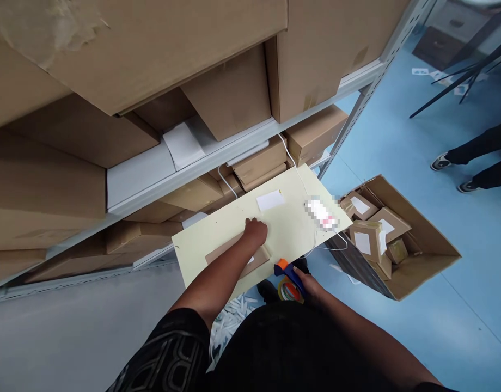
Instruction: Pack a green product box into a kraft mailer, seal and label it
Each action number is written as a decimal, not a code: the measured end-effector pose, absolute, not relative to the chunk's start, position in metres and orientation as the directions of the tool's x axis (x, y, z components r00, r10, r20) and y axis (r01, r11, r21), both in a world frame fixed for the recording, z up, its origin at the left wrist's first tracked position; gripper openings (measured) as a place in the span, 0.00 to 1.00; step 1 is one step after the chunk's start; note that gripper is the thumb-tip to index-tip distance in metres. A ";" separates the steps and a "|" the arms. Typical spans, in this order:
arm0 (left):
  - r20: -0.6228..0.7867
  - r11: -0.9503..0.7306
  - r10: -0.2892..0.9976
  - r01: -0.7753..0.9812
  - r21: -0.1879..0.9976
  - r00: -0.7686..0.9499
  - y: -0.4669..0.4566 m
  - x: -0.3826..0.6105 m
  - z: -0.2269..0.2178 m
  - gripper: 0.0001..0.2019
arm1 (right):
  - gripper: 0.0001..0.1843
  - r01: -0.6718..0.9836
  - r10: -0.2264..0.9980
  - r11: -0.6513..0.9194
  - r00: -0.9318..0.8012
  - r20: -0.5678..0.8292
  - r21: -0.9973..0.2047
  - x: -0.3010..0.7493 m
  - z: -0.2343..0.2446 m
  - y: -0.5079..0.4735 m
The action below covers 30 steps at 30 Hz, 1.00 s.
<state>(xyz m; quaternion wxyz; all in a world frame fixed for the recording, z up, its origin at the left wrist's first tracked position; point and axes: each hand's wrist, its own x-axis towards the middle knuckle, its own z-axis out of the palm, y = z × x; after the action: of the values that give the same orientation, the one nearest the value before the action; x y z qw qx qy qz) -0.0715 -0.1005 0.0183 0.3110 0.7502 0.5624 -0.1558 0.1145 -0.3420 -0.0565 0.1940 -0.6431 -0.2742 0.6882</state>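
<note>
A flat cardboard box [221,253] with a bit of white label lies near the front edge of the cream-coloured tabletop [289,234]. My left hand [256,231] is over the box's far side, fingers curled in; whatever they may pinch is hidden, and my forearm covers part of the box. Down at the table's front edge, my right hand [310,284] grips a blue tape dispenser [289,272] with an orange tip and a roll of tape on it. Beyond my left hand lies a stack of white paper labels [270,200].
At right stands an open carton [426,256] holding several labelled small boxes. A blurred-out device [322,213] with white cables sits on the table. Shelves [234,139] packed with cartons rise ahead. Paper scraps [234,321] lie below; another person's legs [479,149] show far right.
</note>
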 end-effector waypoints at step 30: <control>-0.350 -0.496 0.799 0.865 0.072 0.488 -0.256 -0.263 0.081 0.53 | 0.29 -0.393 0.244 -0.918 -0.484 -0.840 -0.040 0.089 -0.032 -0.284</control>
<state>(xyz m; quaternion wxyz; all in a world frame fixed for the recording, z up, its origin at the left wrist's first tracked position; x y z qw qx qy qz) -0.2630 -0.2558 0.0809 0.1202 0.8541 0.4872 -0.1366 0.0890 -0.2837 -0.0319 0.1857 -0.4726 0.0792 0.8578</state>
